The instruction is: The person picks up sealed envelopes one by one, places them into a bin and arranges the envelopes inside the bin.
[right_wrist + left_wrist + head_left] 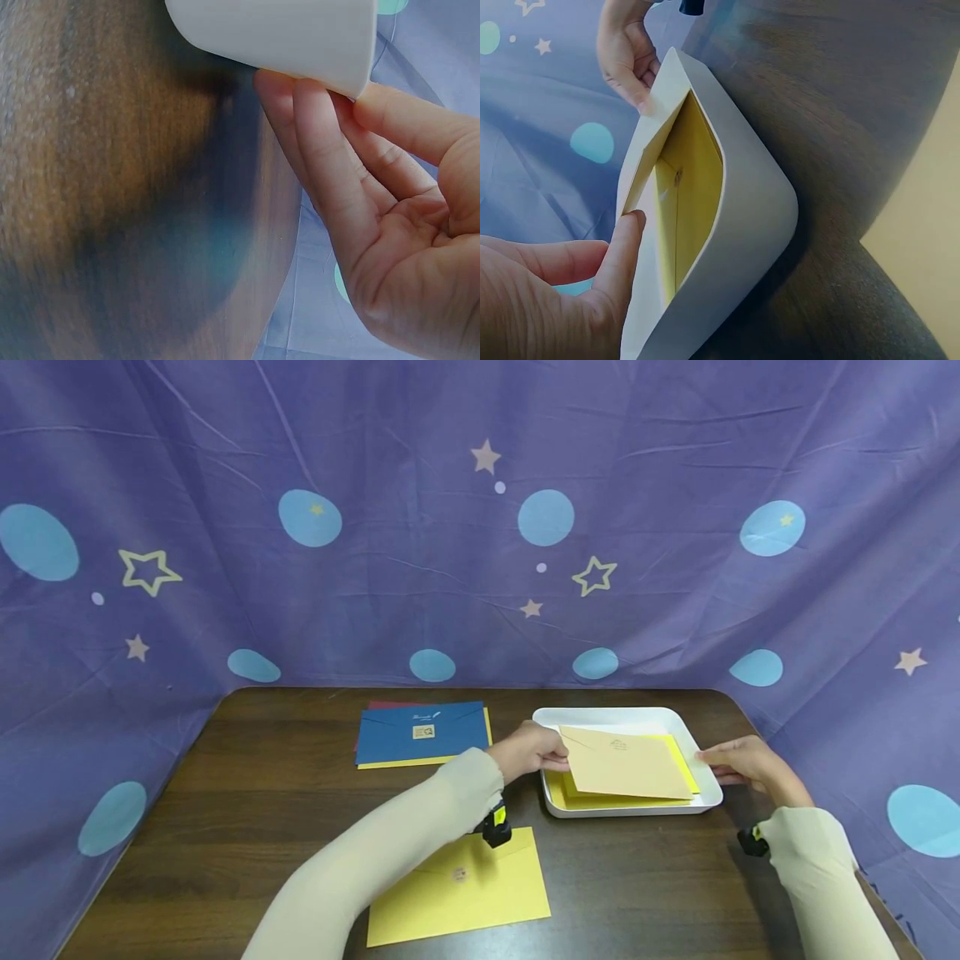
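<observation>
My left hand point(534, 750) pinches the left edge of a cream envelope point(626, 764), which lies tilted over a white tray point(592, 717). In the left wrist view, the fingertips of the left hand point(570, 292) meet a corner of the cream envelope point(651, 142). Yellow envelopes point(697, 161) lie beneath it inside the tray point(754, 195). At the tray's right side, my right hand point(750, 767) grips the wall. The right wrist view shows the thumb and fingers of the right hand point(390, 202) against the tray's edge point(292, 37).
Left of the tray, a blue envelope point(450, 727) lies on a yellow one point(405, 765) and a dark red one point(386, 704). A yellow envelope point(480, 902) lies nearer on the wooden table point(225, 827), partly under the left sleeve. A purple curtain point(420, 568) hangs behind.
</observation>
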Available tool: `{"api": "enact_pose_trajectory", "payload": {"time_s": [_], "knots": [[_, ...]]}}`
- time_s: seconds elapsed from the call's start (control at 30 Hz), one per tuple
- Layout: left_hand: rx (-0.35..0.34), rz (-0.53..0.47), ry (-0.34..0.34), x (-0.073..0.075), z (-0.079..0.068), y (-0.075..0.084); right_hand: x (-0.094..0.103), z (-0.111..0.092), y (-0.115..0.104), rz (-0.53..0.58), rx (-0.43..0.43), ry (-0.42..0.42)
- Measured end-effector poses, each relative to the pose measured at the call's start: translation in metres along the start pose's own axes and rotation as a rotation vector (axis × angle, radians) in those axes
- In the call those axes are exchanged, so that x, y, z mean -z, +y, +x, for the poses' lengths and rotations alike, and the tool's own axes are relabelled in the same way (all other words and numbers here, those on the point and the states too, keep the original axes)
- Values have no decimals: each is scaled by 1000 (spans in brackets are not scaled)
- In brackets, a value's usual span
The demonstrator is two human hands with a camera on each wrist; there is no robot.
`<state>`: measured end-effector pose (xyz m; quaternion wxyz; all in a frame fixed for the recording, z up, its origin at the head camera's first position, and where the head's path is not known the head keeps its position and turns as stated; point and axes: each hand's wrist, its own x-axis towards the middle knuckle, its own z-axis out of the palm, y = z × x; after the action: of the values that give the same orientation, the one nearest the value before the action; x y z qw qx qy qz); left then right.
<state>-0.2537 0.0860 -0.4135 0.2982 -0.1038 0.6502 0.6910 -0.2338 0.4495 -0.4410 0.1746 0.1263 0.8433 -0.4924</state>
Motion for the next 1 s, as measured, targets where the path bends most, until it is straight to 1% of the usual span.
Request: {"api": "enact_pose_trajectory", "payload": {"time_s": [0.2, 0.37, 0.67, 0.8, 0.87, 0.9, 1.0], "knots": [[0, -17, -2, -4, 1, 3, -1, -1, 1, 3, 12, 1], [-4, -15, 20, -7, 2, 4, -2, -2, 0, 2, 13, 1], [-16, -30, 64, -10, 6, 0, -2, -2, 1, 5, 25, -4], [-27, -3, 100, -13, 4, 0, -2, -2, 0, 5, 24, -3], [-28, 20, 128, -15, 4, 0, -2, -3, 0, 2, 22, 1], [-27, 34, 142, -16, 6, -1, -2, -3, 0, 0, 20, 3], [-28, 85, 183, -20, 18, -5, -2, -4, -1, -3, 20, 2]]}}
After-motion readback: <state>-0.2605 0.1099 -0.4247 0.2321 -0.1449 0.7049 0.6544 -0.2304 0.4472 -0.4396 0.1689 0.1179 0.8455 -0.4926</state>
